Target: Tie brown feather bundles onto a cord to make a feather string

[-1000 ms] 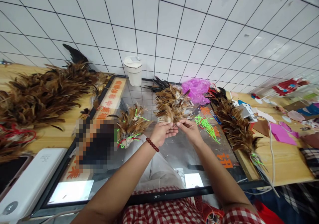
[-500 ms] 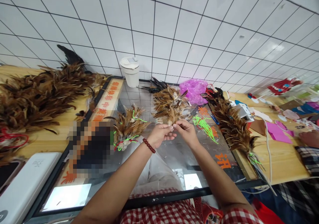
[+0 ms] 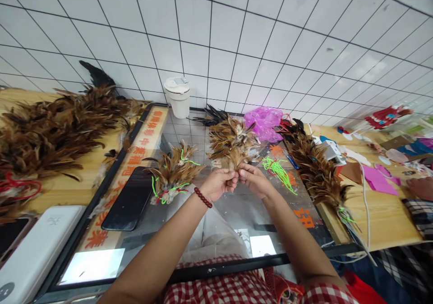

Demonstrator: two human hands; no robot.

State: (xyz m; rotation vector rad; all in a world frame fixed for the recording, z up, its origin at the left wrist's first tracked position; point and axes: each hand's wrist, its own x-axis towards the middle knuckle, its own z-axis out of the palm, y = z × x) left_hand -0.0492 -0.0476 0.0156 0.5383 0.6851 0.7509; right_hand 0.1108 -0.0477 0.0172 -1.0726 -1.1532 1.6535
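My left hand (image 3: 218, 183) and my right hand (image 3: 254, 180) meet over the glass tabletop (image 3: 233, 209), fingers pinched together on the quill ends of a small bunch of brown feathers (image 3: 237, 161). That bunch fans up toward a loose heap of brown feathers (image 3: 232, 139) just behind it. A dark bead bracelet (image 3: 203, 197) circles my left wrist. Left of my hands lies a tied feather bundle with neon green cords (image 3: 172, 173).
A black phone (image 3: 130, 199) lies on the glass at left. Green cords (image 3: 279, 168), a pink plastic bag (image 3: 265, 121) and a white cup (image 3: 178, 96) sit behind. Large feather piles (image 3: 50, 132) cover the left wooden table; a feather string (image 3: 318, 171) and craft scraps lie right. Another person's hand (image 3: 419, 187) is at the right edge.
My hands have closed in tighter on the feather bunch and shifted slightly down. The view has swung a little.
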